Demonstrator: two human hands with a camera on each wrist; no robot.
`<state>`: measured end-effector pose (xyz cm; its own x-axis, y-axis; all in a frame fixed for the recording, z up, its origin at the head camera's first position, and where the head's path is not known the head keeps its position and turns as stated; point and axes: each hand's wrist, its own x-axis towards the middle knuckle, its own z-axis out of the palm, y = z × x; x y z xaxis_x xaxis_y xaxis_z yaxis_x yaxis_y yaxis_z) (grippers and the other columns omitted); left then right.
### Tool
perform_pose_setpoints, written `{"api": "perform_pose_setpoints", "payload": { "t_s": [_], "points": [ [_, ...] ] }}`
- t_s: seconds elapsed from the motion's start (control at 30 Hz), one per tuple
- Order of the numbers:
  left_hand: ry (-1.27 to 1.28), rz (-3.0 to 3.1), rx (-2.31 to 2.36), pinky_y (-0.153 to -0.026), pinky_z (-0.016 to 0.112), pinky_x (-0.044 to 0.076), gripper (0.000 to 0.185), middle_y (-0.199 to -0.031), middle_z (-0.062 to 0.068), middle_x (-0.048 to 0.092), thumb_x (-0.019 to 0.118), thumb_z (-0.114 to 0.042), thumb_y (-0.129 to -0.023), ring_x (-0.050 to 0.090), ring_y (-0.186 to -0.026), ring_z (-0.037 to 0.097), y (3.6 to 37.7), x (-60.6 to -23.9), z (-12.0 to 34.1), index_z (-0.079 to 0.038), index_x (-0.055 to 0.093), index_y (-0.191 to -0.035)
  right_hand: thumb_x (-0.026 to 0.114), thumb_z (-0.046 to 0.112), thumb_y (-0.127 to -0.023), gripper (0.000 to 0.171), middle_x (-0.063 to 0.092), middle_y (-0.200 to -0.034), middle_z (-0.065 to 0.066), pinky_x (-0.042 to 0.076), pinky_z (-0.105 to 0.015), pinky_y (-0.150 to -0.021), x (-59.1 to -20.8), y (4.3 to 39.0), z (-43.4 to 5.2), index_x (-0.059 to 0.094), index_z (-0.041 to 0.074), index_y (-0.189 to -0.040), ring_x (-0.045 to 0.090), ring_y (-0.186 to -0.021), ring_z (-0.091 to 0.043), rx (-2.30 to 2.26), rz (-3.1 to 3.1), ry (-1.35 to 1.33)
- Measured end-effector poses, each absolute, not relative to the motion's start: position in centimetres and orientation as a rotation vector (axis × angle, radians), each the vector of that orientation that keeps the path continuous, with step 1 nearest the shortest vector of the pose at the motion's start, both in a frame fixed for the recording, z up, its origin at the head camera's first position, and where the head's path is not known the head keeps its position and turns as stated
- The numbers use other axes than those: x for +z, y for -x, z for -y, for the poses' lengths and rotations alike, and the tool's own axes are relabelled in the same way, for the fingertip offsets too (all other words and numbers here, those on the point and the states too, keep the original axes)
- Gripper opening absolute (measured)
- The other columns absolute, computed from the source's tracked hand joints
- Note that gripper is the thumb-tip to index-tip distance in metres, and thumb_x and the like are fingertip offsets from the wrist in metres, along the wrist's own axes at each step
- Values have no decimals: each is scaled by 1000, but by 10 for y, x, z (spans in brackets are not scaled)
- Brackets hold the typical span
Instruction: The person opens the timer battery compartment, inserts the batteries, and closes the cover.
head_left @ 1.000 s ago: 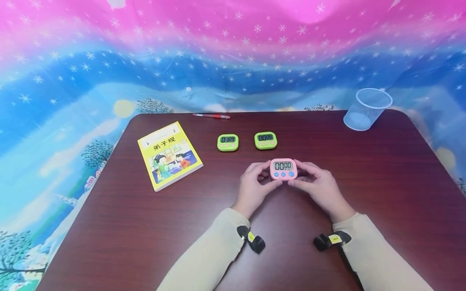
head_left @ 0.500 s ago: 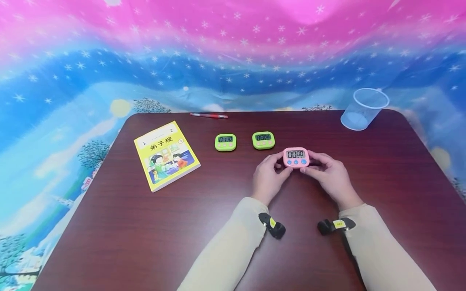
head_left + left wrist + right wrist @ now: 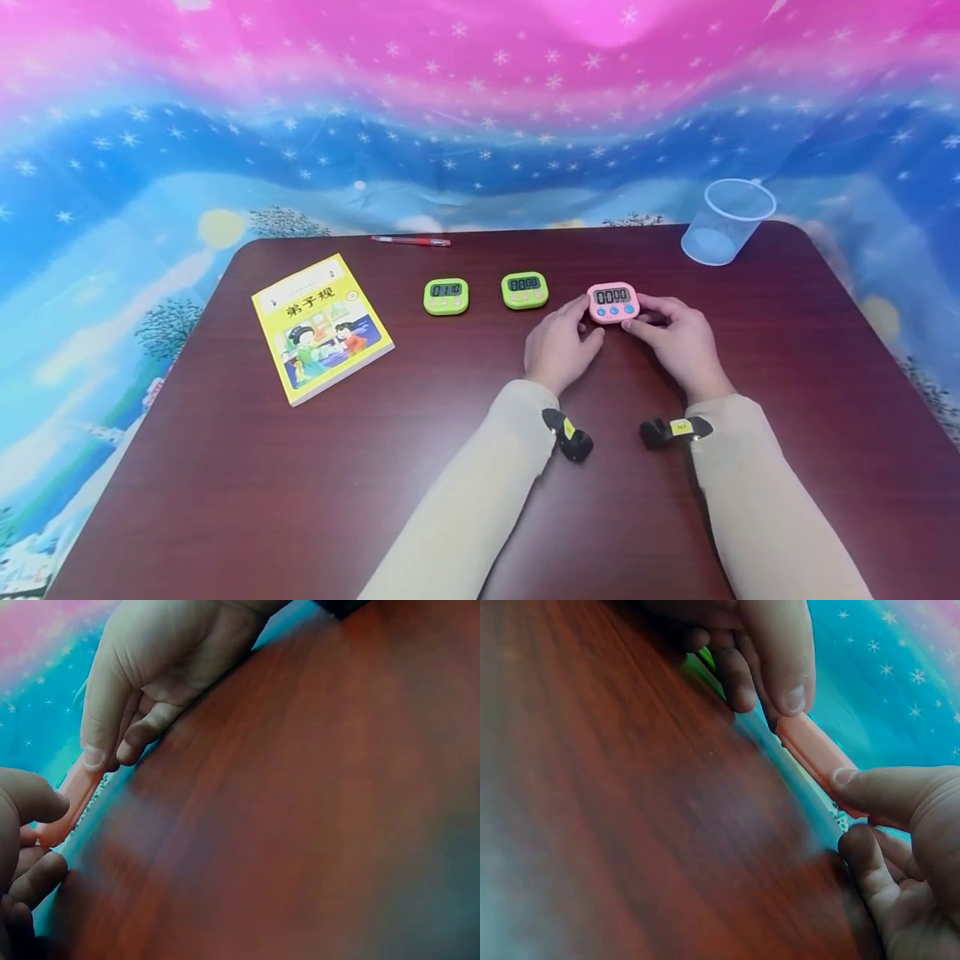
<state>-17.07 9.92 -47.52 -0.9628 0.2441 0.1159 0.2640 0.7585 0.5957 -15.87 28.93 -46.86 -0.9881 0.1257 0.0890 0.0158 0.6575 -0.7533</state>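
- Now both hands pinch a pink timer point(image 3: 613, 302) between them: the left hand point(image 3: 558, 348) has its thumb and fingers curled onto the timer's left edge, and the right hand point(image 3: 678, 340) grips the right edge the same way.
- Judging from the row beyond, the step in hand looks like setting this timer down beside two green ones; doing it well probably means keeping the display facing up, lowering it level, and easing both pinches off together so it does not skid.
- From the left hand the timer lies at about 1 o'clock; from the right hand, at about 11 o'clock. It touches the fingertips of both.
- On the dark wooden table point(image 3: 300, 500), the near green timer point(image 3: 524, 289) sits just beside the pink one at 9 o'clock, with the far green timer point(image 3: 446, 296) further along the same line.
- Wrist views show the pink timer edge-on and blurred; it seems to be at or just above the tabletop, though contact cannot be confirmed.
- Both forearms wear pale sleeves.
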Motion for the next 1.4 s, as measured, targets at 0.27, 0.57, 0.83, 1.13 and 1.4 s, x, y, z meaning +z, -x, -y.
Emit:
{"api": "perform_pose_setpoints", "payload": {
  "t_s": [0.27, 0.57, 0.83, 1.13, 1.4],
  "points": [
    [510, 2990, -993, -76, 21, 51, 58, -153, -12, 46, 61, -40, -98, 59, -97, 1, 182, -466, -103, -24, 45, -152, 76, 18, -89, 46, 60, -97, -14, 48, -16, -56, -460, 169, -289, 65, 1, -131, 58, -69, -10, 1210, 2800, 203],
    [537, 3043, -934, -80, 21, 52, 54, -153, -14, 44, 58, -39, -100, 61, -101, 2, 194, -464, -107, -26, 46, -152, 72, 18, -92, 45, 63, -94, -11, 50, -18, -54, -457, 172, -283, 63, 1, -133, 56, -61, -9, 1303, 2764, 351],
    [547, 3054, -966, -76, 19, 51, 57, -156, -13, 41, 58, -39, -100, 60, -97, 0, 195, -460, -105, -26, 42, -154, 70, 20, -95, 46, 64, -101, -14, 50, -15, -56, -453, 173, -280, 61, 2, -136, 56, -64, -8, 1307, 2760, 393],
    [534, 3042, -1000, -74, 20, 51, 57, -155, -12, 42, 58, -39, -100, 60, -96, -1, 193, -461, -106, -25, 43, -153, 70, 21, -95, 46, 65, -103, -15, 51, -14, -56, -453, 172, -281, 61, 2, -137, 57, -65, -7, 1323, 2765, 412],
    [518, 3044, -1046, -75, 20, 51, 57, -155, -12, 42, 58, -38, -101, 60, -96, 1, 193, -466, -103, -25, 42, -154, 68, 22, -96, 45, 65, -99, -13, 52, -17, -57, -461, 172, -280, 61, 3, -136, 59, -65, -9, 1359, 2741, 438]
  ]
}}
